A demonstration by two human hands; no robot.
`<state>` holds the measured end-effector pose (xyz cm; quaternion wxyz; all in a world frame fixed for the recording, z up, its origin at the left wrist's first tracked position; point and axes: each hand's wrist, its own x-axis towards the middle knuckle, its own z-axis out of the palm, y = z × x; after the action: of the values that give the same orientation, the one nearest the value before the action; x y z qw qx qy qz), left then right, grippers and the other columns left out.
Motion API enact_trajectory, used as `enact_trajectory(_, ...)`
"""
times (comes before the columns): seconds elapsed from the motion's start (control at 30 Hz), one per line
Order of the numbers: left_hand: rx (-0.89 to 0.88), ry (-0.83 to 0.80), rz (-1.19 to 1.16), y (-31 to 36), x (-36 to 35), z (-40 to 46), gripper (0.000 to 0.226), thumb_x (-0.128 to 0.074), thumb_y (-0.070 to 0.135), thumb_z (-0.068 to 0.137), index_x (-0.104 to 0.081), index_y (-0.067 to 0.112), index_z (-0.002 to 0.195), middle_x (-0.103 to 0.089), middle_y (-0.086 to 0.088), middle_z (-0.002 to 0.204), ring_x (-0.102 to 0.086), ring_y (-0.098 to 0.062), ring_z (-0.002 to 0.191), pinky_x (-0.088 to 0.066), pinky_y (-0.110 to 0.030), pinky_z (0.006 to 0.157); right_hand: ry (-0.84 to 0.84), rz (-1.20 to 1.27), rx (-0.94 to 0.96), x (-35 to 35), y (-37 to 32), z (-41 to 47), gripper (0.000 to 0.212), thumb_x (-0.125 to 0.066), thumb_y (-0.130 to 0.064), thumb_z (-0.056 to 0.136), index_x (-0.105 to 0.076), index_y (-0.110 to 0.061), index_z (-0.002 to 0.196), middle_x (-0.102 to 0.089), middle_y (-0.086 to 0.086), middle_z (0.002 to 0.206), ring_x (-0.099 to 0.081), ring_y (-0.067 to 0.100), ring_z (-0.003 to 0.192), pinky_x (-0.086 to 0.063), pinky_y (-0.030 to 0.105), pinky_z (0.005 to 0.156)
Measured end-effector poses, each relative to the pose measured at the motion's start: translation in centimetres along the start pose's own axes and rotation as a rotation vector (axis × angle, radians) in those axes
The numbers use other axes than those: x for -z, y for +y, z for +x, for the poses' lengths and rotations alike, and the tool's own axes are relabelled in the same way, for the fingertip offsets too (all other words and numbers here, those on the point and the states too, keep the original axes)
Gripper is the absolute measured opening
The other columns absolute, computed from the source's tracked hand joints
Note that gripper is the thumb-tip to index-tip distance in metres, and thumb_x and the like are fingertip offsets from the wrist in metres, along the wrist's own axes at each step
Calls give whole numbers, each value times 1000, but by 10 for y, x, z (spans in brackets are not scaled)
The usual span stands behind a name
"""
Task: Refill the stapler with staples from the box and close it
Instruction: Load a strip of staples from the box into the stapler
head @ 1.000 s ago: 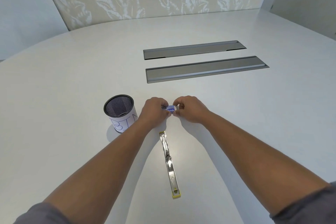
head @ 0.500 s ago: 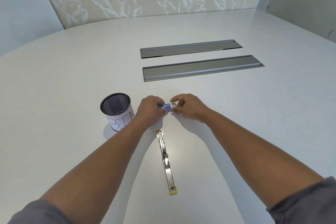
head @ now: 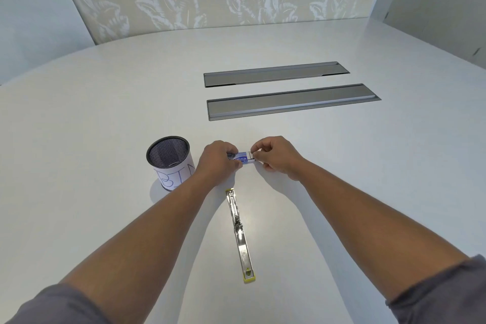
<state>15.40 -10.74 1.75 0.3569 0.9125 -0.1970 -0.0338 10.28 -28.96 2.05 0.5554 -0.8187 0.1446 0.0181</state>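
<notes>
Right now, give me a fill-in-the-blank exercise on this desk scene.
1. Both hands hold the small staple ____ between them.
2. The stapler lies ____ flat on the table.
3. The mesh cup bears the handwritten word ____.
4. The cup stands beside the ____ hand.

Missing: box; open; BIN; left

Staple box [head: 243,158] being held up, stapler [head: 239,234] lying opened flat

The small blue-and-white staple box is sitting lengthwise between two grips, its white inner tray showing at the right end. Nearer the person, the stapler is lying unfolded in one long line on the desk [head: 105,118], its shiny metal channel facing up and yellow-green plastic showing at both ends, well apart from the box.
</notes>
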Motion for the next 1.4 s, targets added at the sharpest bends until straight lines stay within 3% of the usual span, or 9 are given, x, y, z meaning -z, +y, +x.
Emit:
enact_trajectory(0.17,1,3,-10,-1,0,-1,23,-82,16,75,-78,14,98,-62,0,85,-65,-27,86,-55,-39,80,6,-77,20,-3,-2,1,13,-64,-8,91,-75,-16,91,-62,4,69,-48,15,50,-44,26,48)
enact_trajectory(0.5,11,-10,-16,-2,0,0,28,-82,18,76,-77,13,104,-63,0,92,-64,-25,91,-54,-37,83,-11,-177,40,-3,-9,6,16,-66,-5,89,-74,-18,84,-61,4,69,-49,16,46,-45,21,44)
enact_trajectory(0.87,16,-1,-28,-1,1,-1,22,-81,16,76,-78,15,98,-68,-4,92,-64,-25,87,-54,-38,80,-2,-222,78,-2,-6,4,16,-66,-7,91,-74,-20,86,-65,4,73,-53,16,51,-48,22,46)
enact_trajectory(1.13,10,-12,-25,-1,1,-1,21,-82,15,76,-78,14,96,-69,-6,92,-65,-28,87,-55,-42,81,-55,-255,37,-2,-14,6,11,-65,-7,93,-69,-17,93,-61,2,85,-58,18,71,-51,23,50)
enact_trajectory(1.3,3,-10,-28,-2,1,-2,21,-81,16,76,-78,15,96,-65,-3,89,-65,-27,87,-55,-41,82,-15,-220,103,-2,-9,2,4,-70,-14,93,-68,-16,96,-61,3,98,-53,15,67,-45,19,45)
enact_trajectory(1.4,3,-11,-28,-2,1,-1,21,-81,16,76,-78,16,97,-66,-3,90,-65,-26,86,-55,-39,80,33,-247,159,0,-6,-1,8,-73,-15,89,-68,-22,88,-60,-6,84,-53,8,62,-39,12,45)
